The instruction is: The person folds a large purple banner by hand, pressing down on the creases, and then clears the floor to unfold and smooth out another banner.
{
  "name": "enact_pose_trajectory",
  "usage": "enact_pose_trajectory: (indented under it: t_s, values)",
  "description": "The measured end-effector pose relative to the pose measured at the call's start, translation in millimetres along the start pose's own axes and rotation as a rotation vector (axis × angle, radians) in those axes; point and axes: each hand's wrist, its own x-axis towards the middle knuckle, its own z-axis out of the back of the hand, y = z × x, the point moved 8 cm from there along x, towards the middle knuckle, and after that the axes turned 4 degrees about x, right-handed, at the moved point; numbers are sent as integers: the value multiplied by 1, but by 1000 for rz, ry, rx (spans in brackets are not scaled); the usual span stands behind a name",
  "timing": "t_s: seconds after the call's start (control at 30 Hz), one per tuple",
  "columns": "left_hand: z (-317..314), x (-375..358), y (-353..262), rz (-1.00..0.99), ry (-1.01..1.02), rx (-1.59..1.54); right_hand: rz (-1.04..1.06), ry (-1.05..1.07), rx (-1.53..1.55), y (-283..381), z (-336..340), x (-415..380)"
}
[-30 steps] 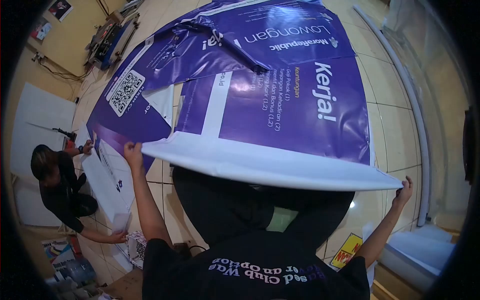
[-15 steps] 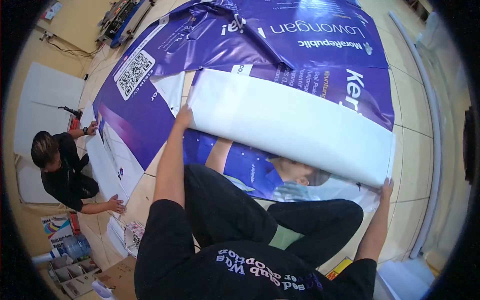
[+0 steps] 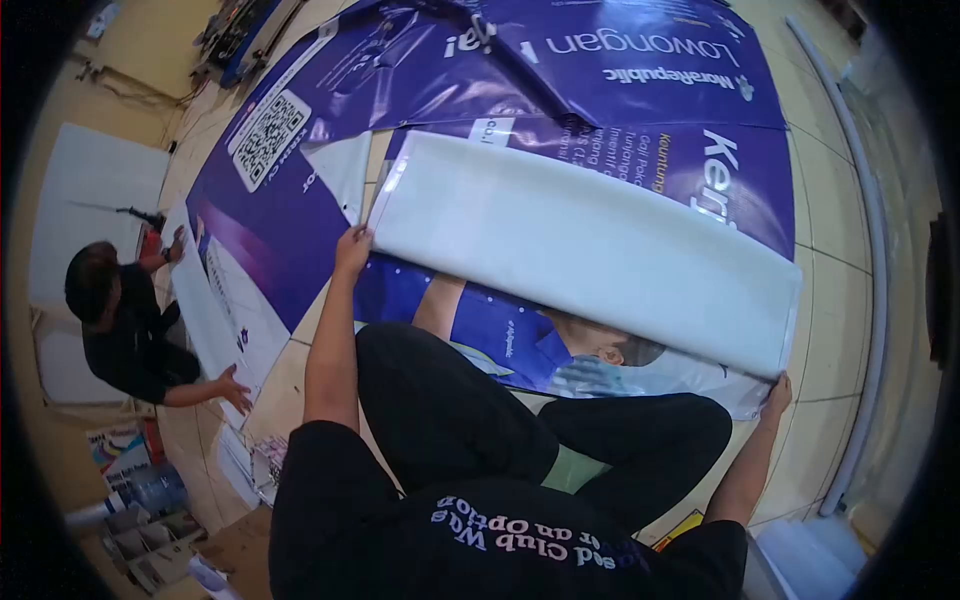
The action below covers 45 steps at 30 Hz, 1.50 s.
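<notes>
A folded-over strip of the banner, white side up [image 3: 590, 250], lies across the floor before me. My left hand [image 3: 353, 250] is closed on its near left corner. At the near right corner, my right hand [image 3: 778, 394] pinches the edge. Beyond the strip spreads the purple printed banner [image 3: 400, 90], wrinkled at the top and marked with a QR code and white lettering. Between the strip and my legs, a printed part with a blue shirt [image 3: 490, 330] and a head faces up.
At the left a co-worker [image 3: 125, 320] crouches with both hands at a white banner edge [image 3: 205, 320]. A long grey pipe [image 3: 868, 250] lies along the right. Boxes [image 3: 150, 550] and a water bottle [image 3: 160, 490] stand at the lower left; a machine [image 3: 240, 40] is at the upper left.
My left hand has moved slightly left and nearer with the strip's corner. The right corner sits slightly lower and farther right. The co-worker's lower hand has lifted, fingers spread.
</notes>
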Motion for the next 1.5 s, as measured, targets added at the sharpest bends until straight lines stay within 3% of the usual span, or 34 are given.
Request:
enact_pose_trajectory:
  t_s: [0.07,0.13,0.2,0.23,0.27,0.3,0.37,0.4,0.5,0.57,0.67,0.77,0.8,0.83,0.9,1.03,1.13,1.2,1.27,1.33,1.43,1.5]
  values:
    - [-1,4,32,39,-36,-97,151,177,-219,6,-3,5]
    - [-7,13,67,136,10,-357,41,226,-303,12,2,-14]
    - [-10,18,70,97,137,-375,106,235,-349,17,8,-27]
    - [-5,4,49,124,80,-347,181,241,-385,17,6,-31]
    - [-11,26,79,130,77,-326,279,139,-434,23,1,-37]
    - [-6,18,65,60,53,-180,249,114,-458,29,-5,-45]
    - [5,10,61,94,44,4,183,157,-364,53,-15,-66]
    - [4,22,90,100,49,-35,177,125,-363,56,-12,-64]
    - [5,-5,77,59,161,30,107,201,-264,51,-15,-58]
    - [6,-30,87,298,130,-110,136,104,-168,54,-15,-59]
    - [3,-35,87,166,105,-304,9,147,-36,46,-5,-62]
    - [10,-53,45,276,48,-581,-132,138,119,70,-6,-90]
    - [12,-42,54,182,98,-669,-107,100,214,72,-4,-93]
    - [20,-38,44,246,11,-605,-89,62,309,70,3,-93]
    - [34,-45,23,166,-131,-663,-2,77,245,68,17,-85]
    - [82,-50,2,49,-331,-355,95,-14,272,127,36,-112]
    - [126,-73,-21,-56,-472,-415,189,-23,167,165,68,-117]
    - [157,-78,-11,-57,-502,-534,345,-56,140,190,98,-127]
    - [184,-102,-7,-38,-527,-632,373,-119,131,209,130,-147]
    - [206,-138,-35,-97,-398,-828,378,-168,110,223,153,-164]
    - [219,-142,-42,-29,-319,-660,357,-140,121,229,161,-164]
    - [208,-126,-45,-53,-382,-703,352,-104,112,234,149,-156]
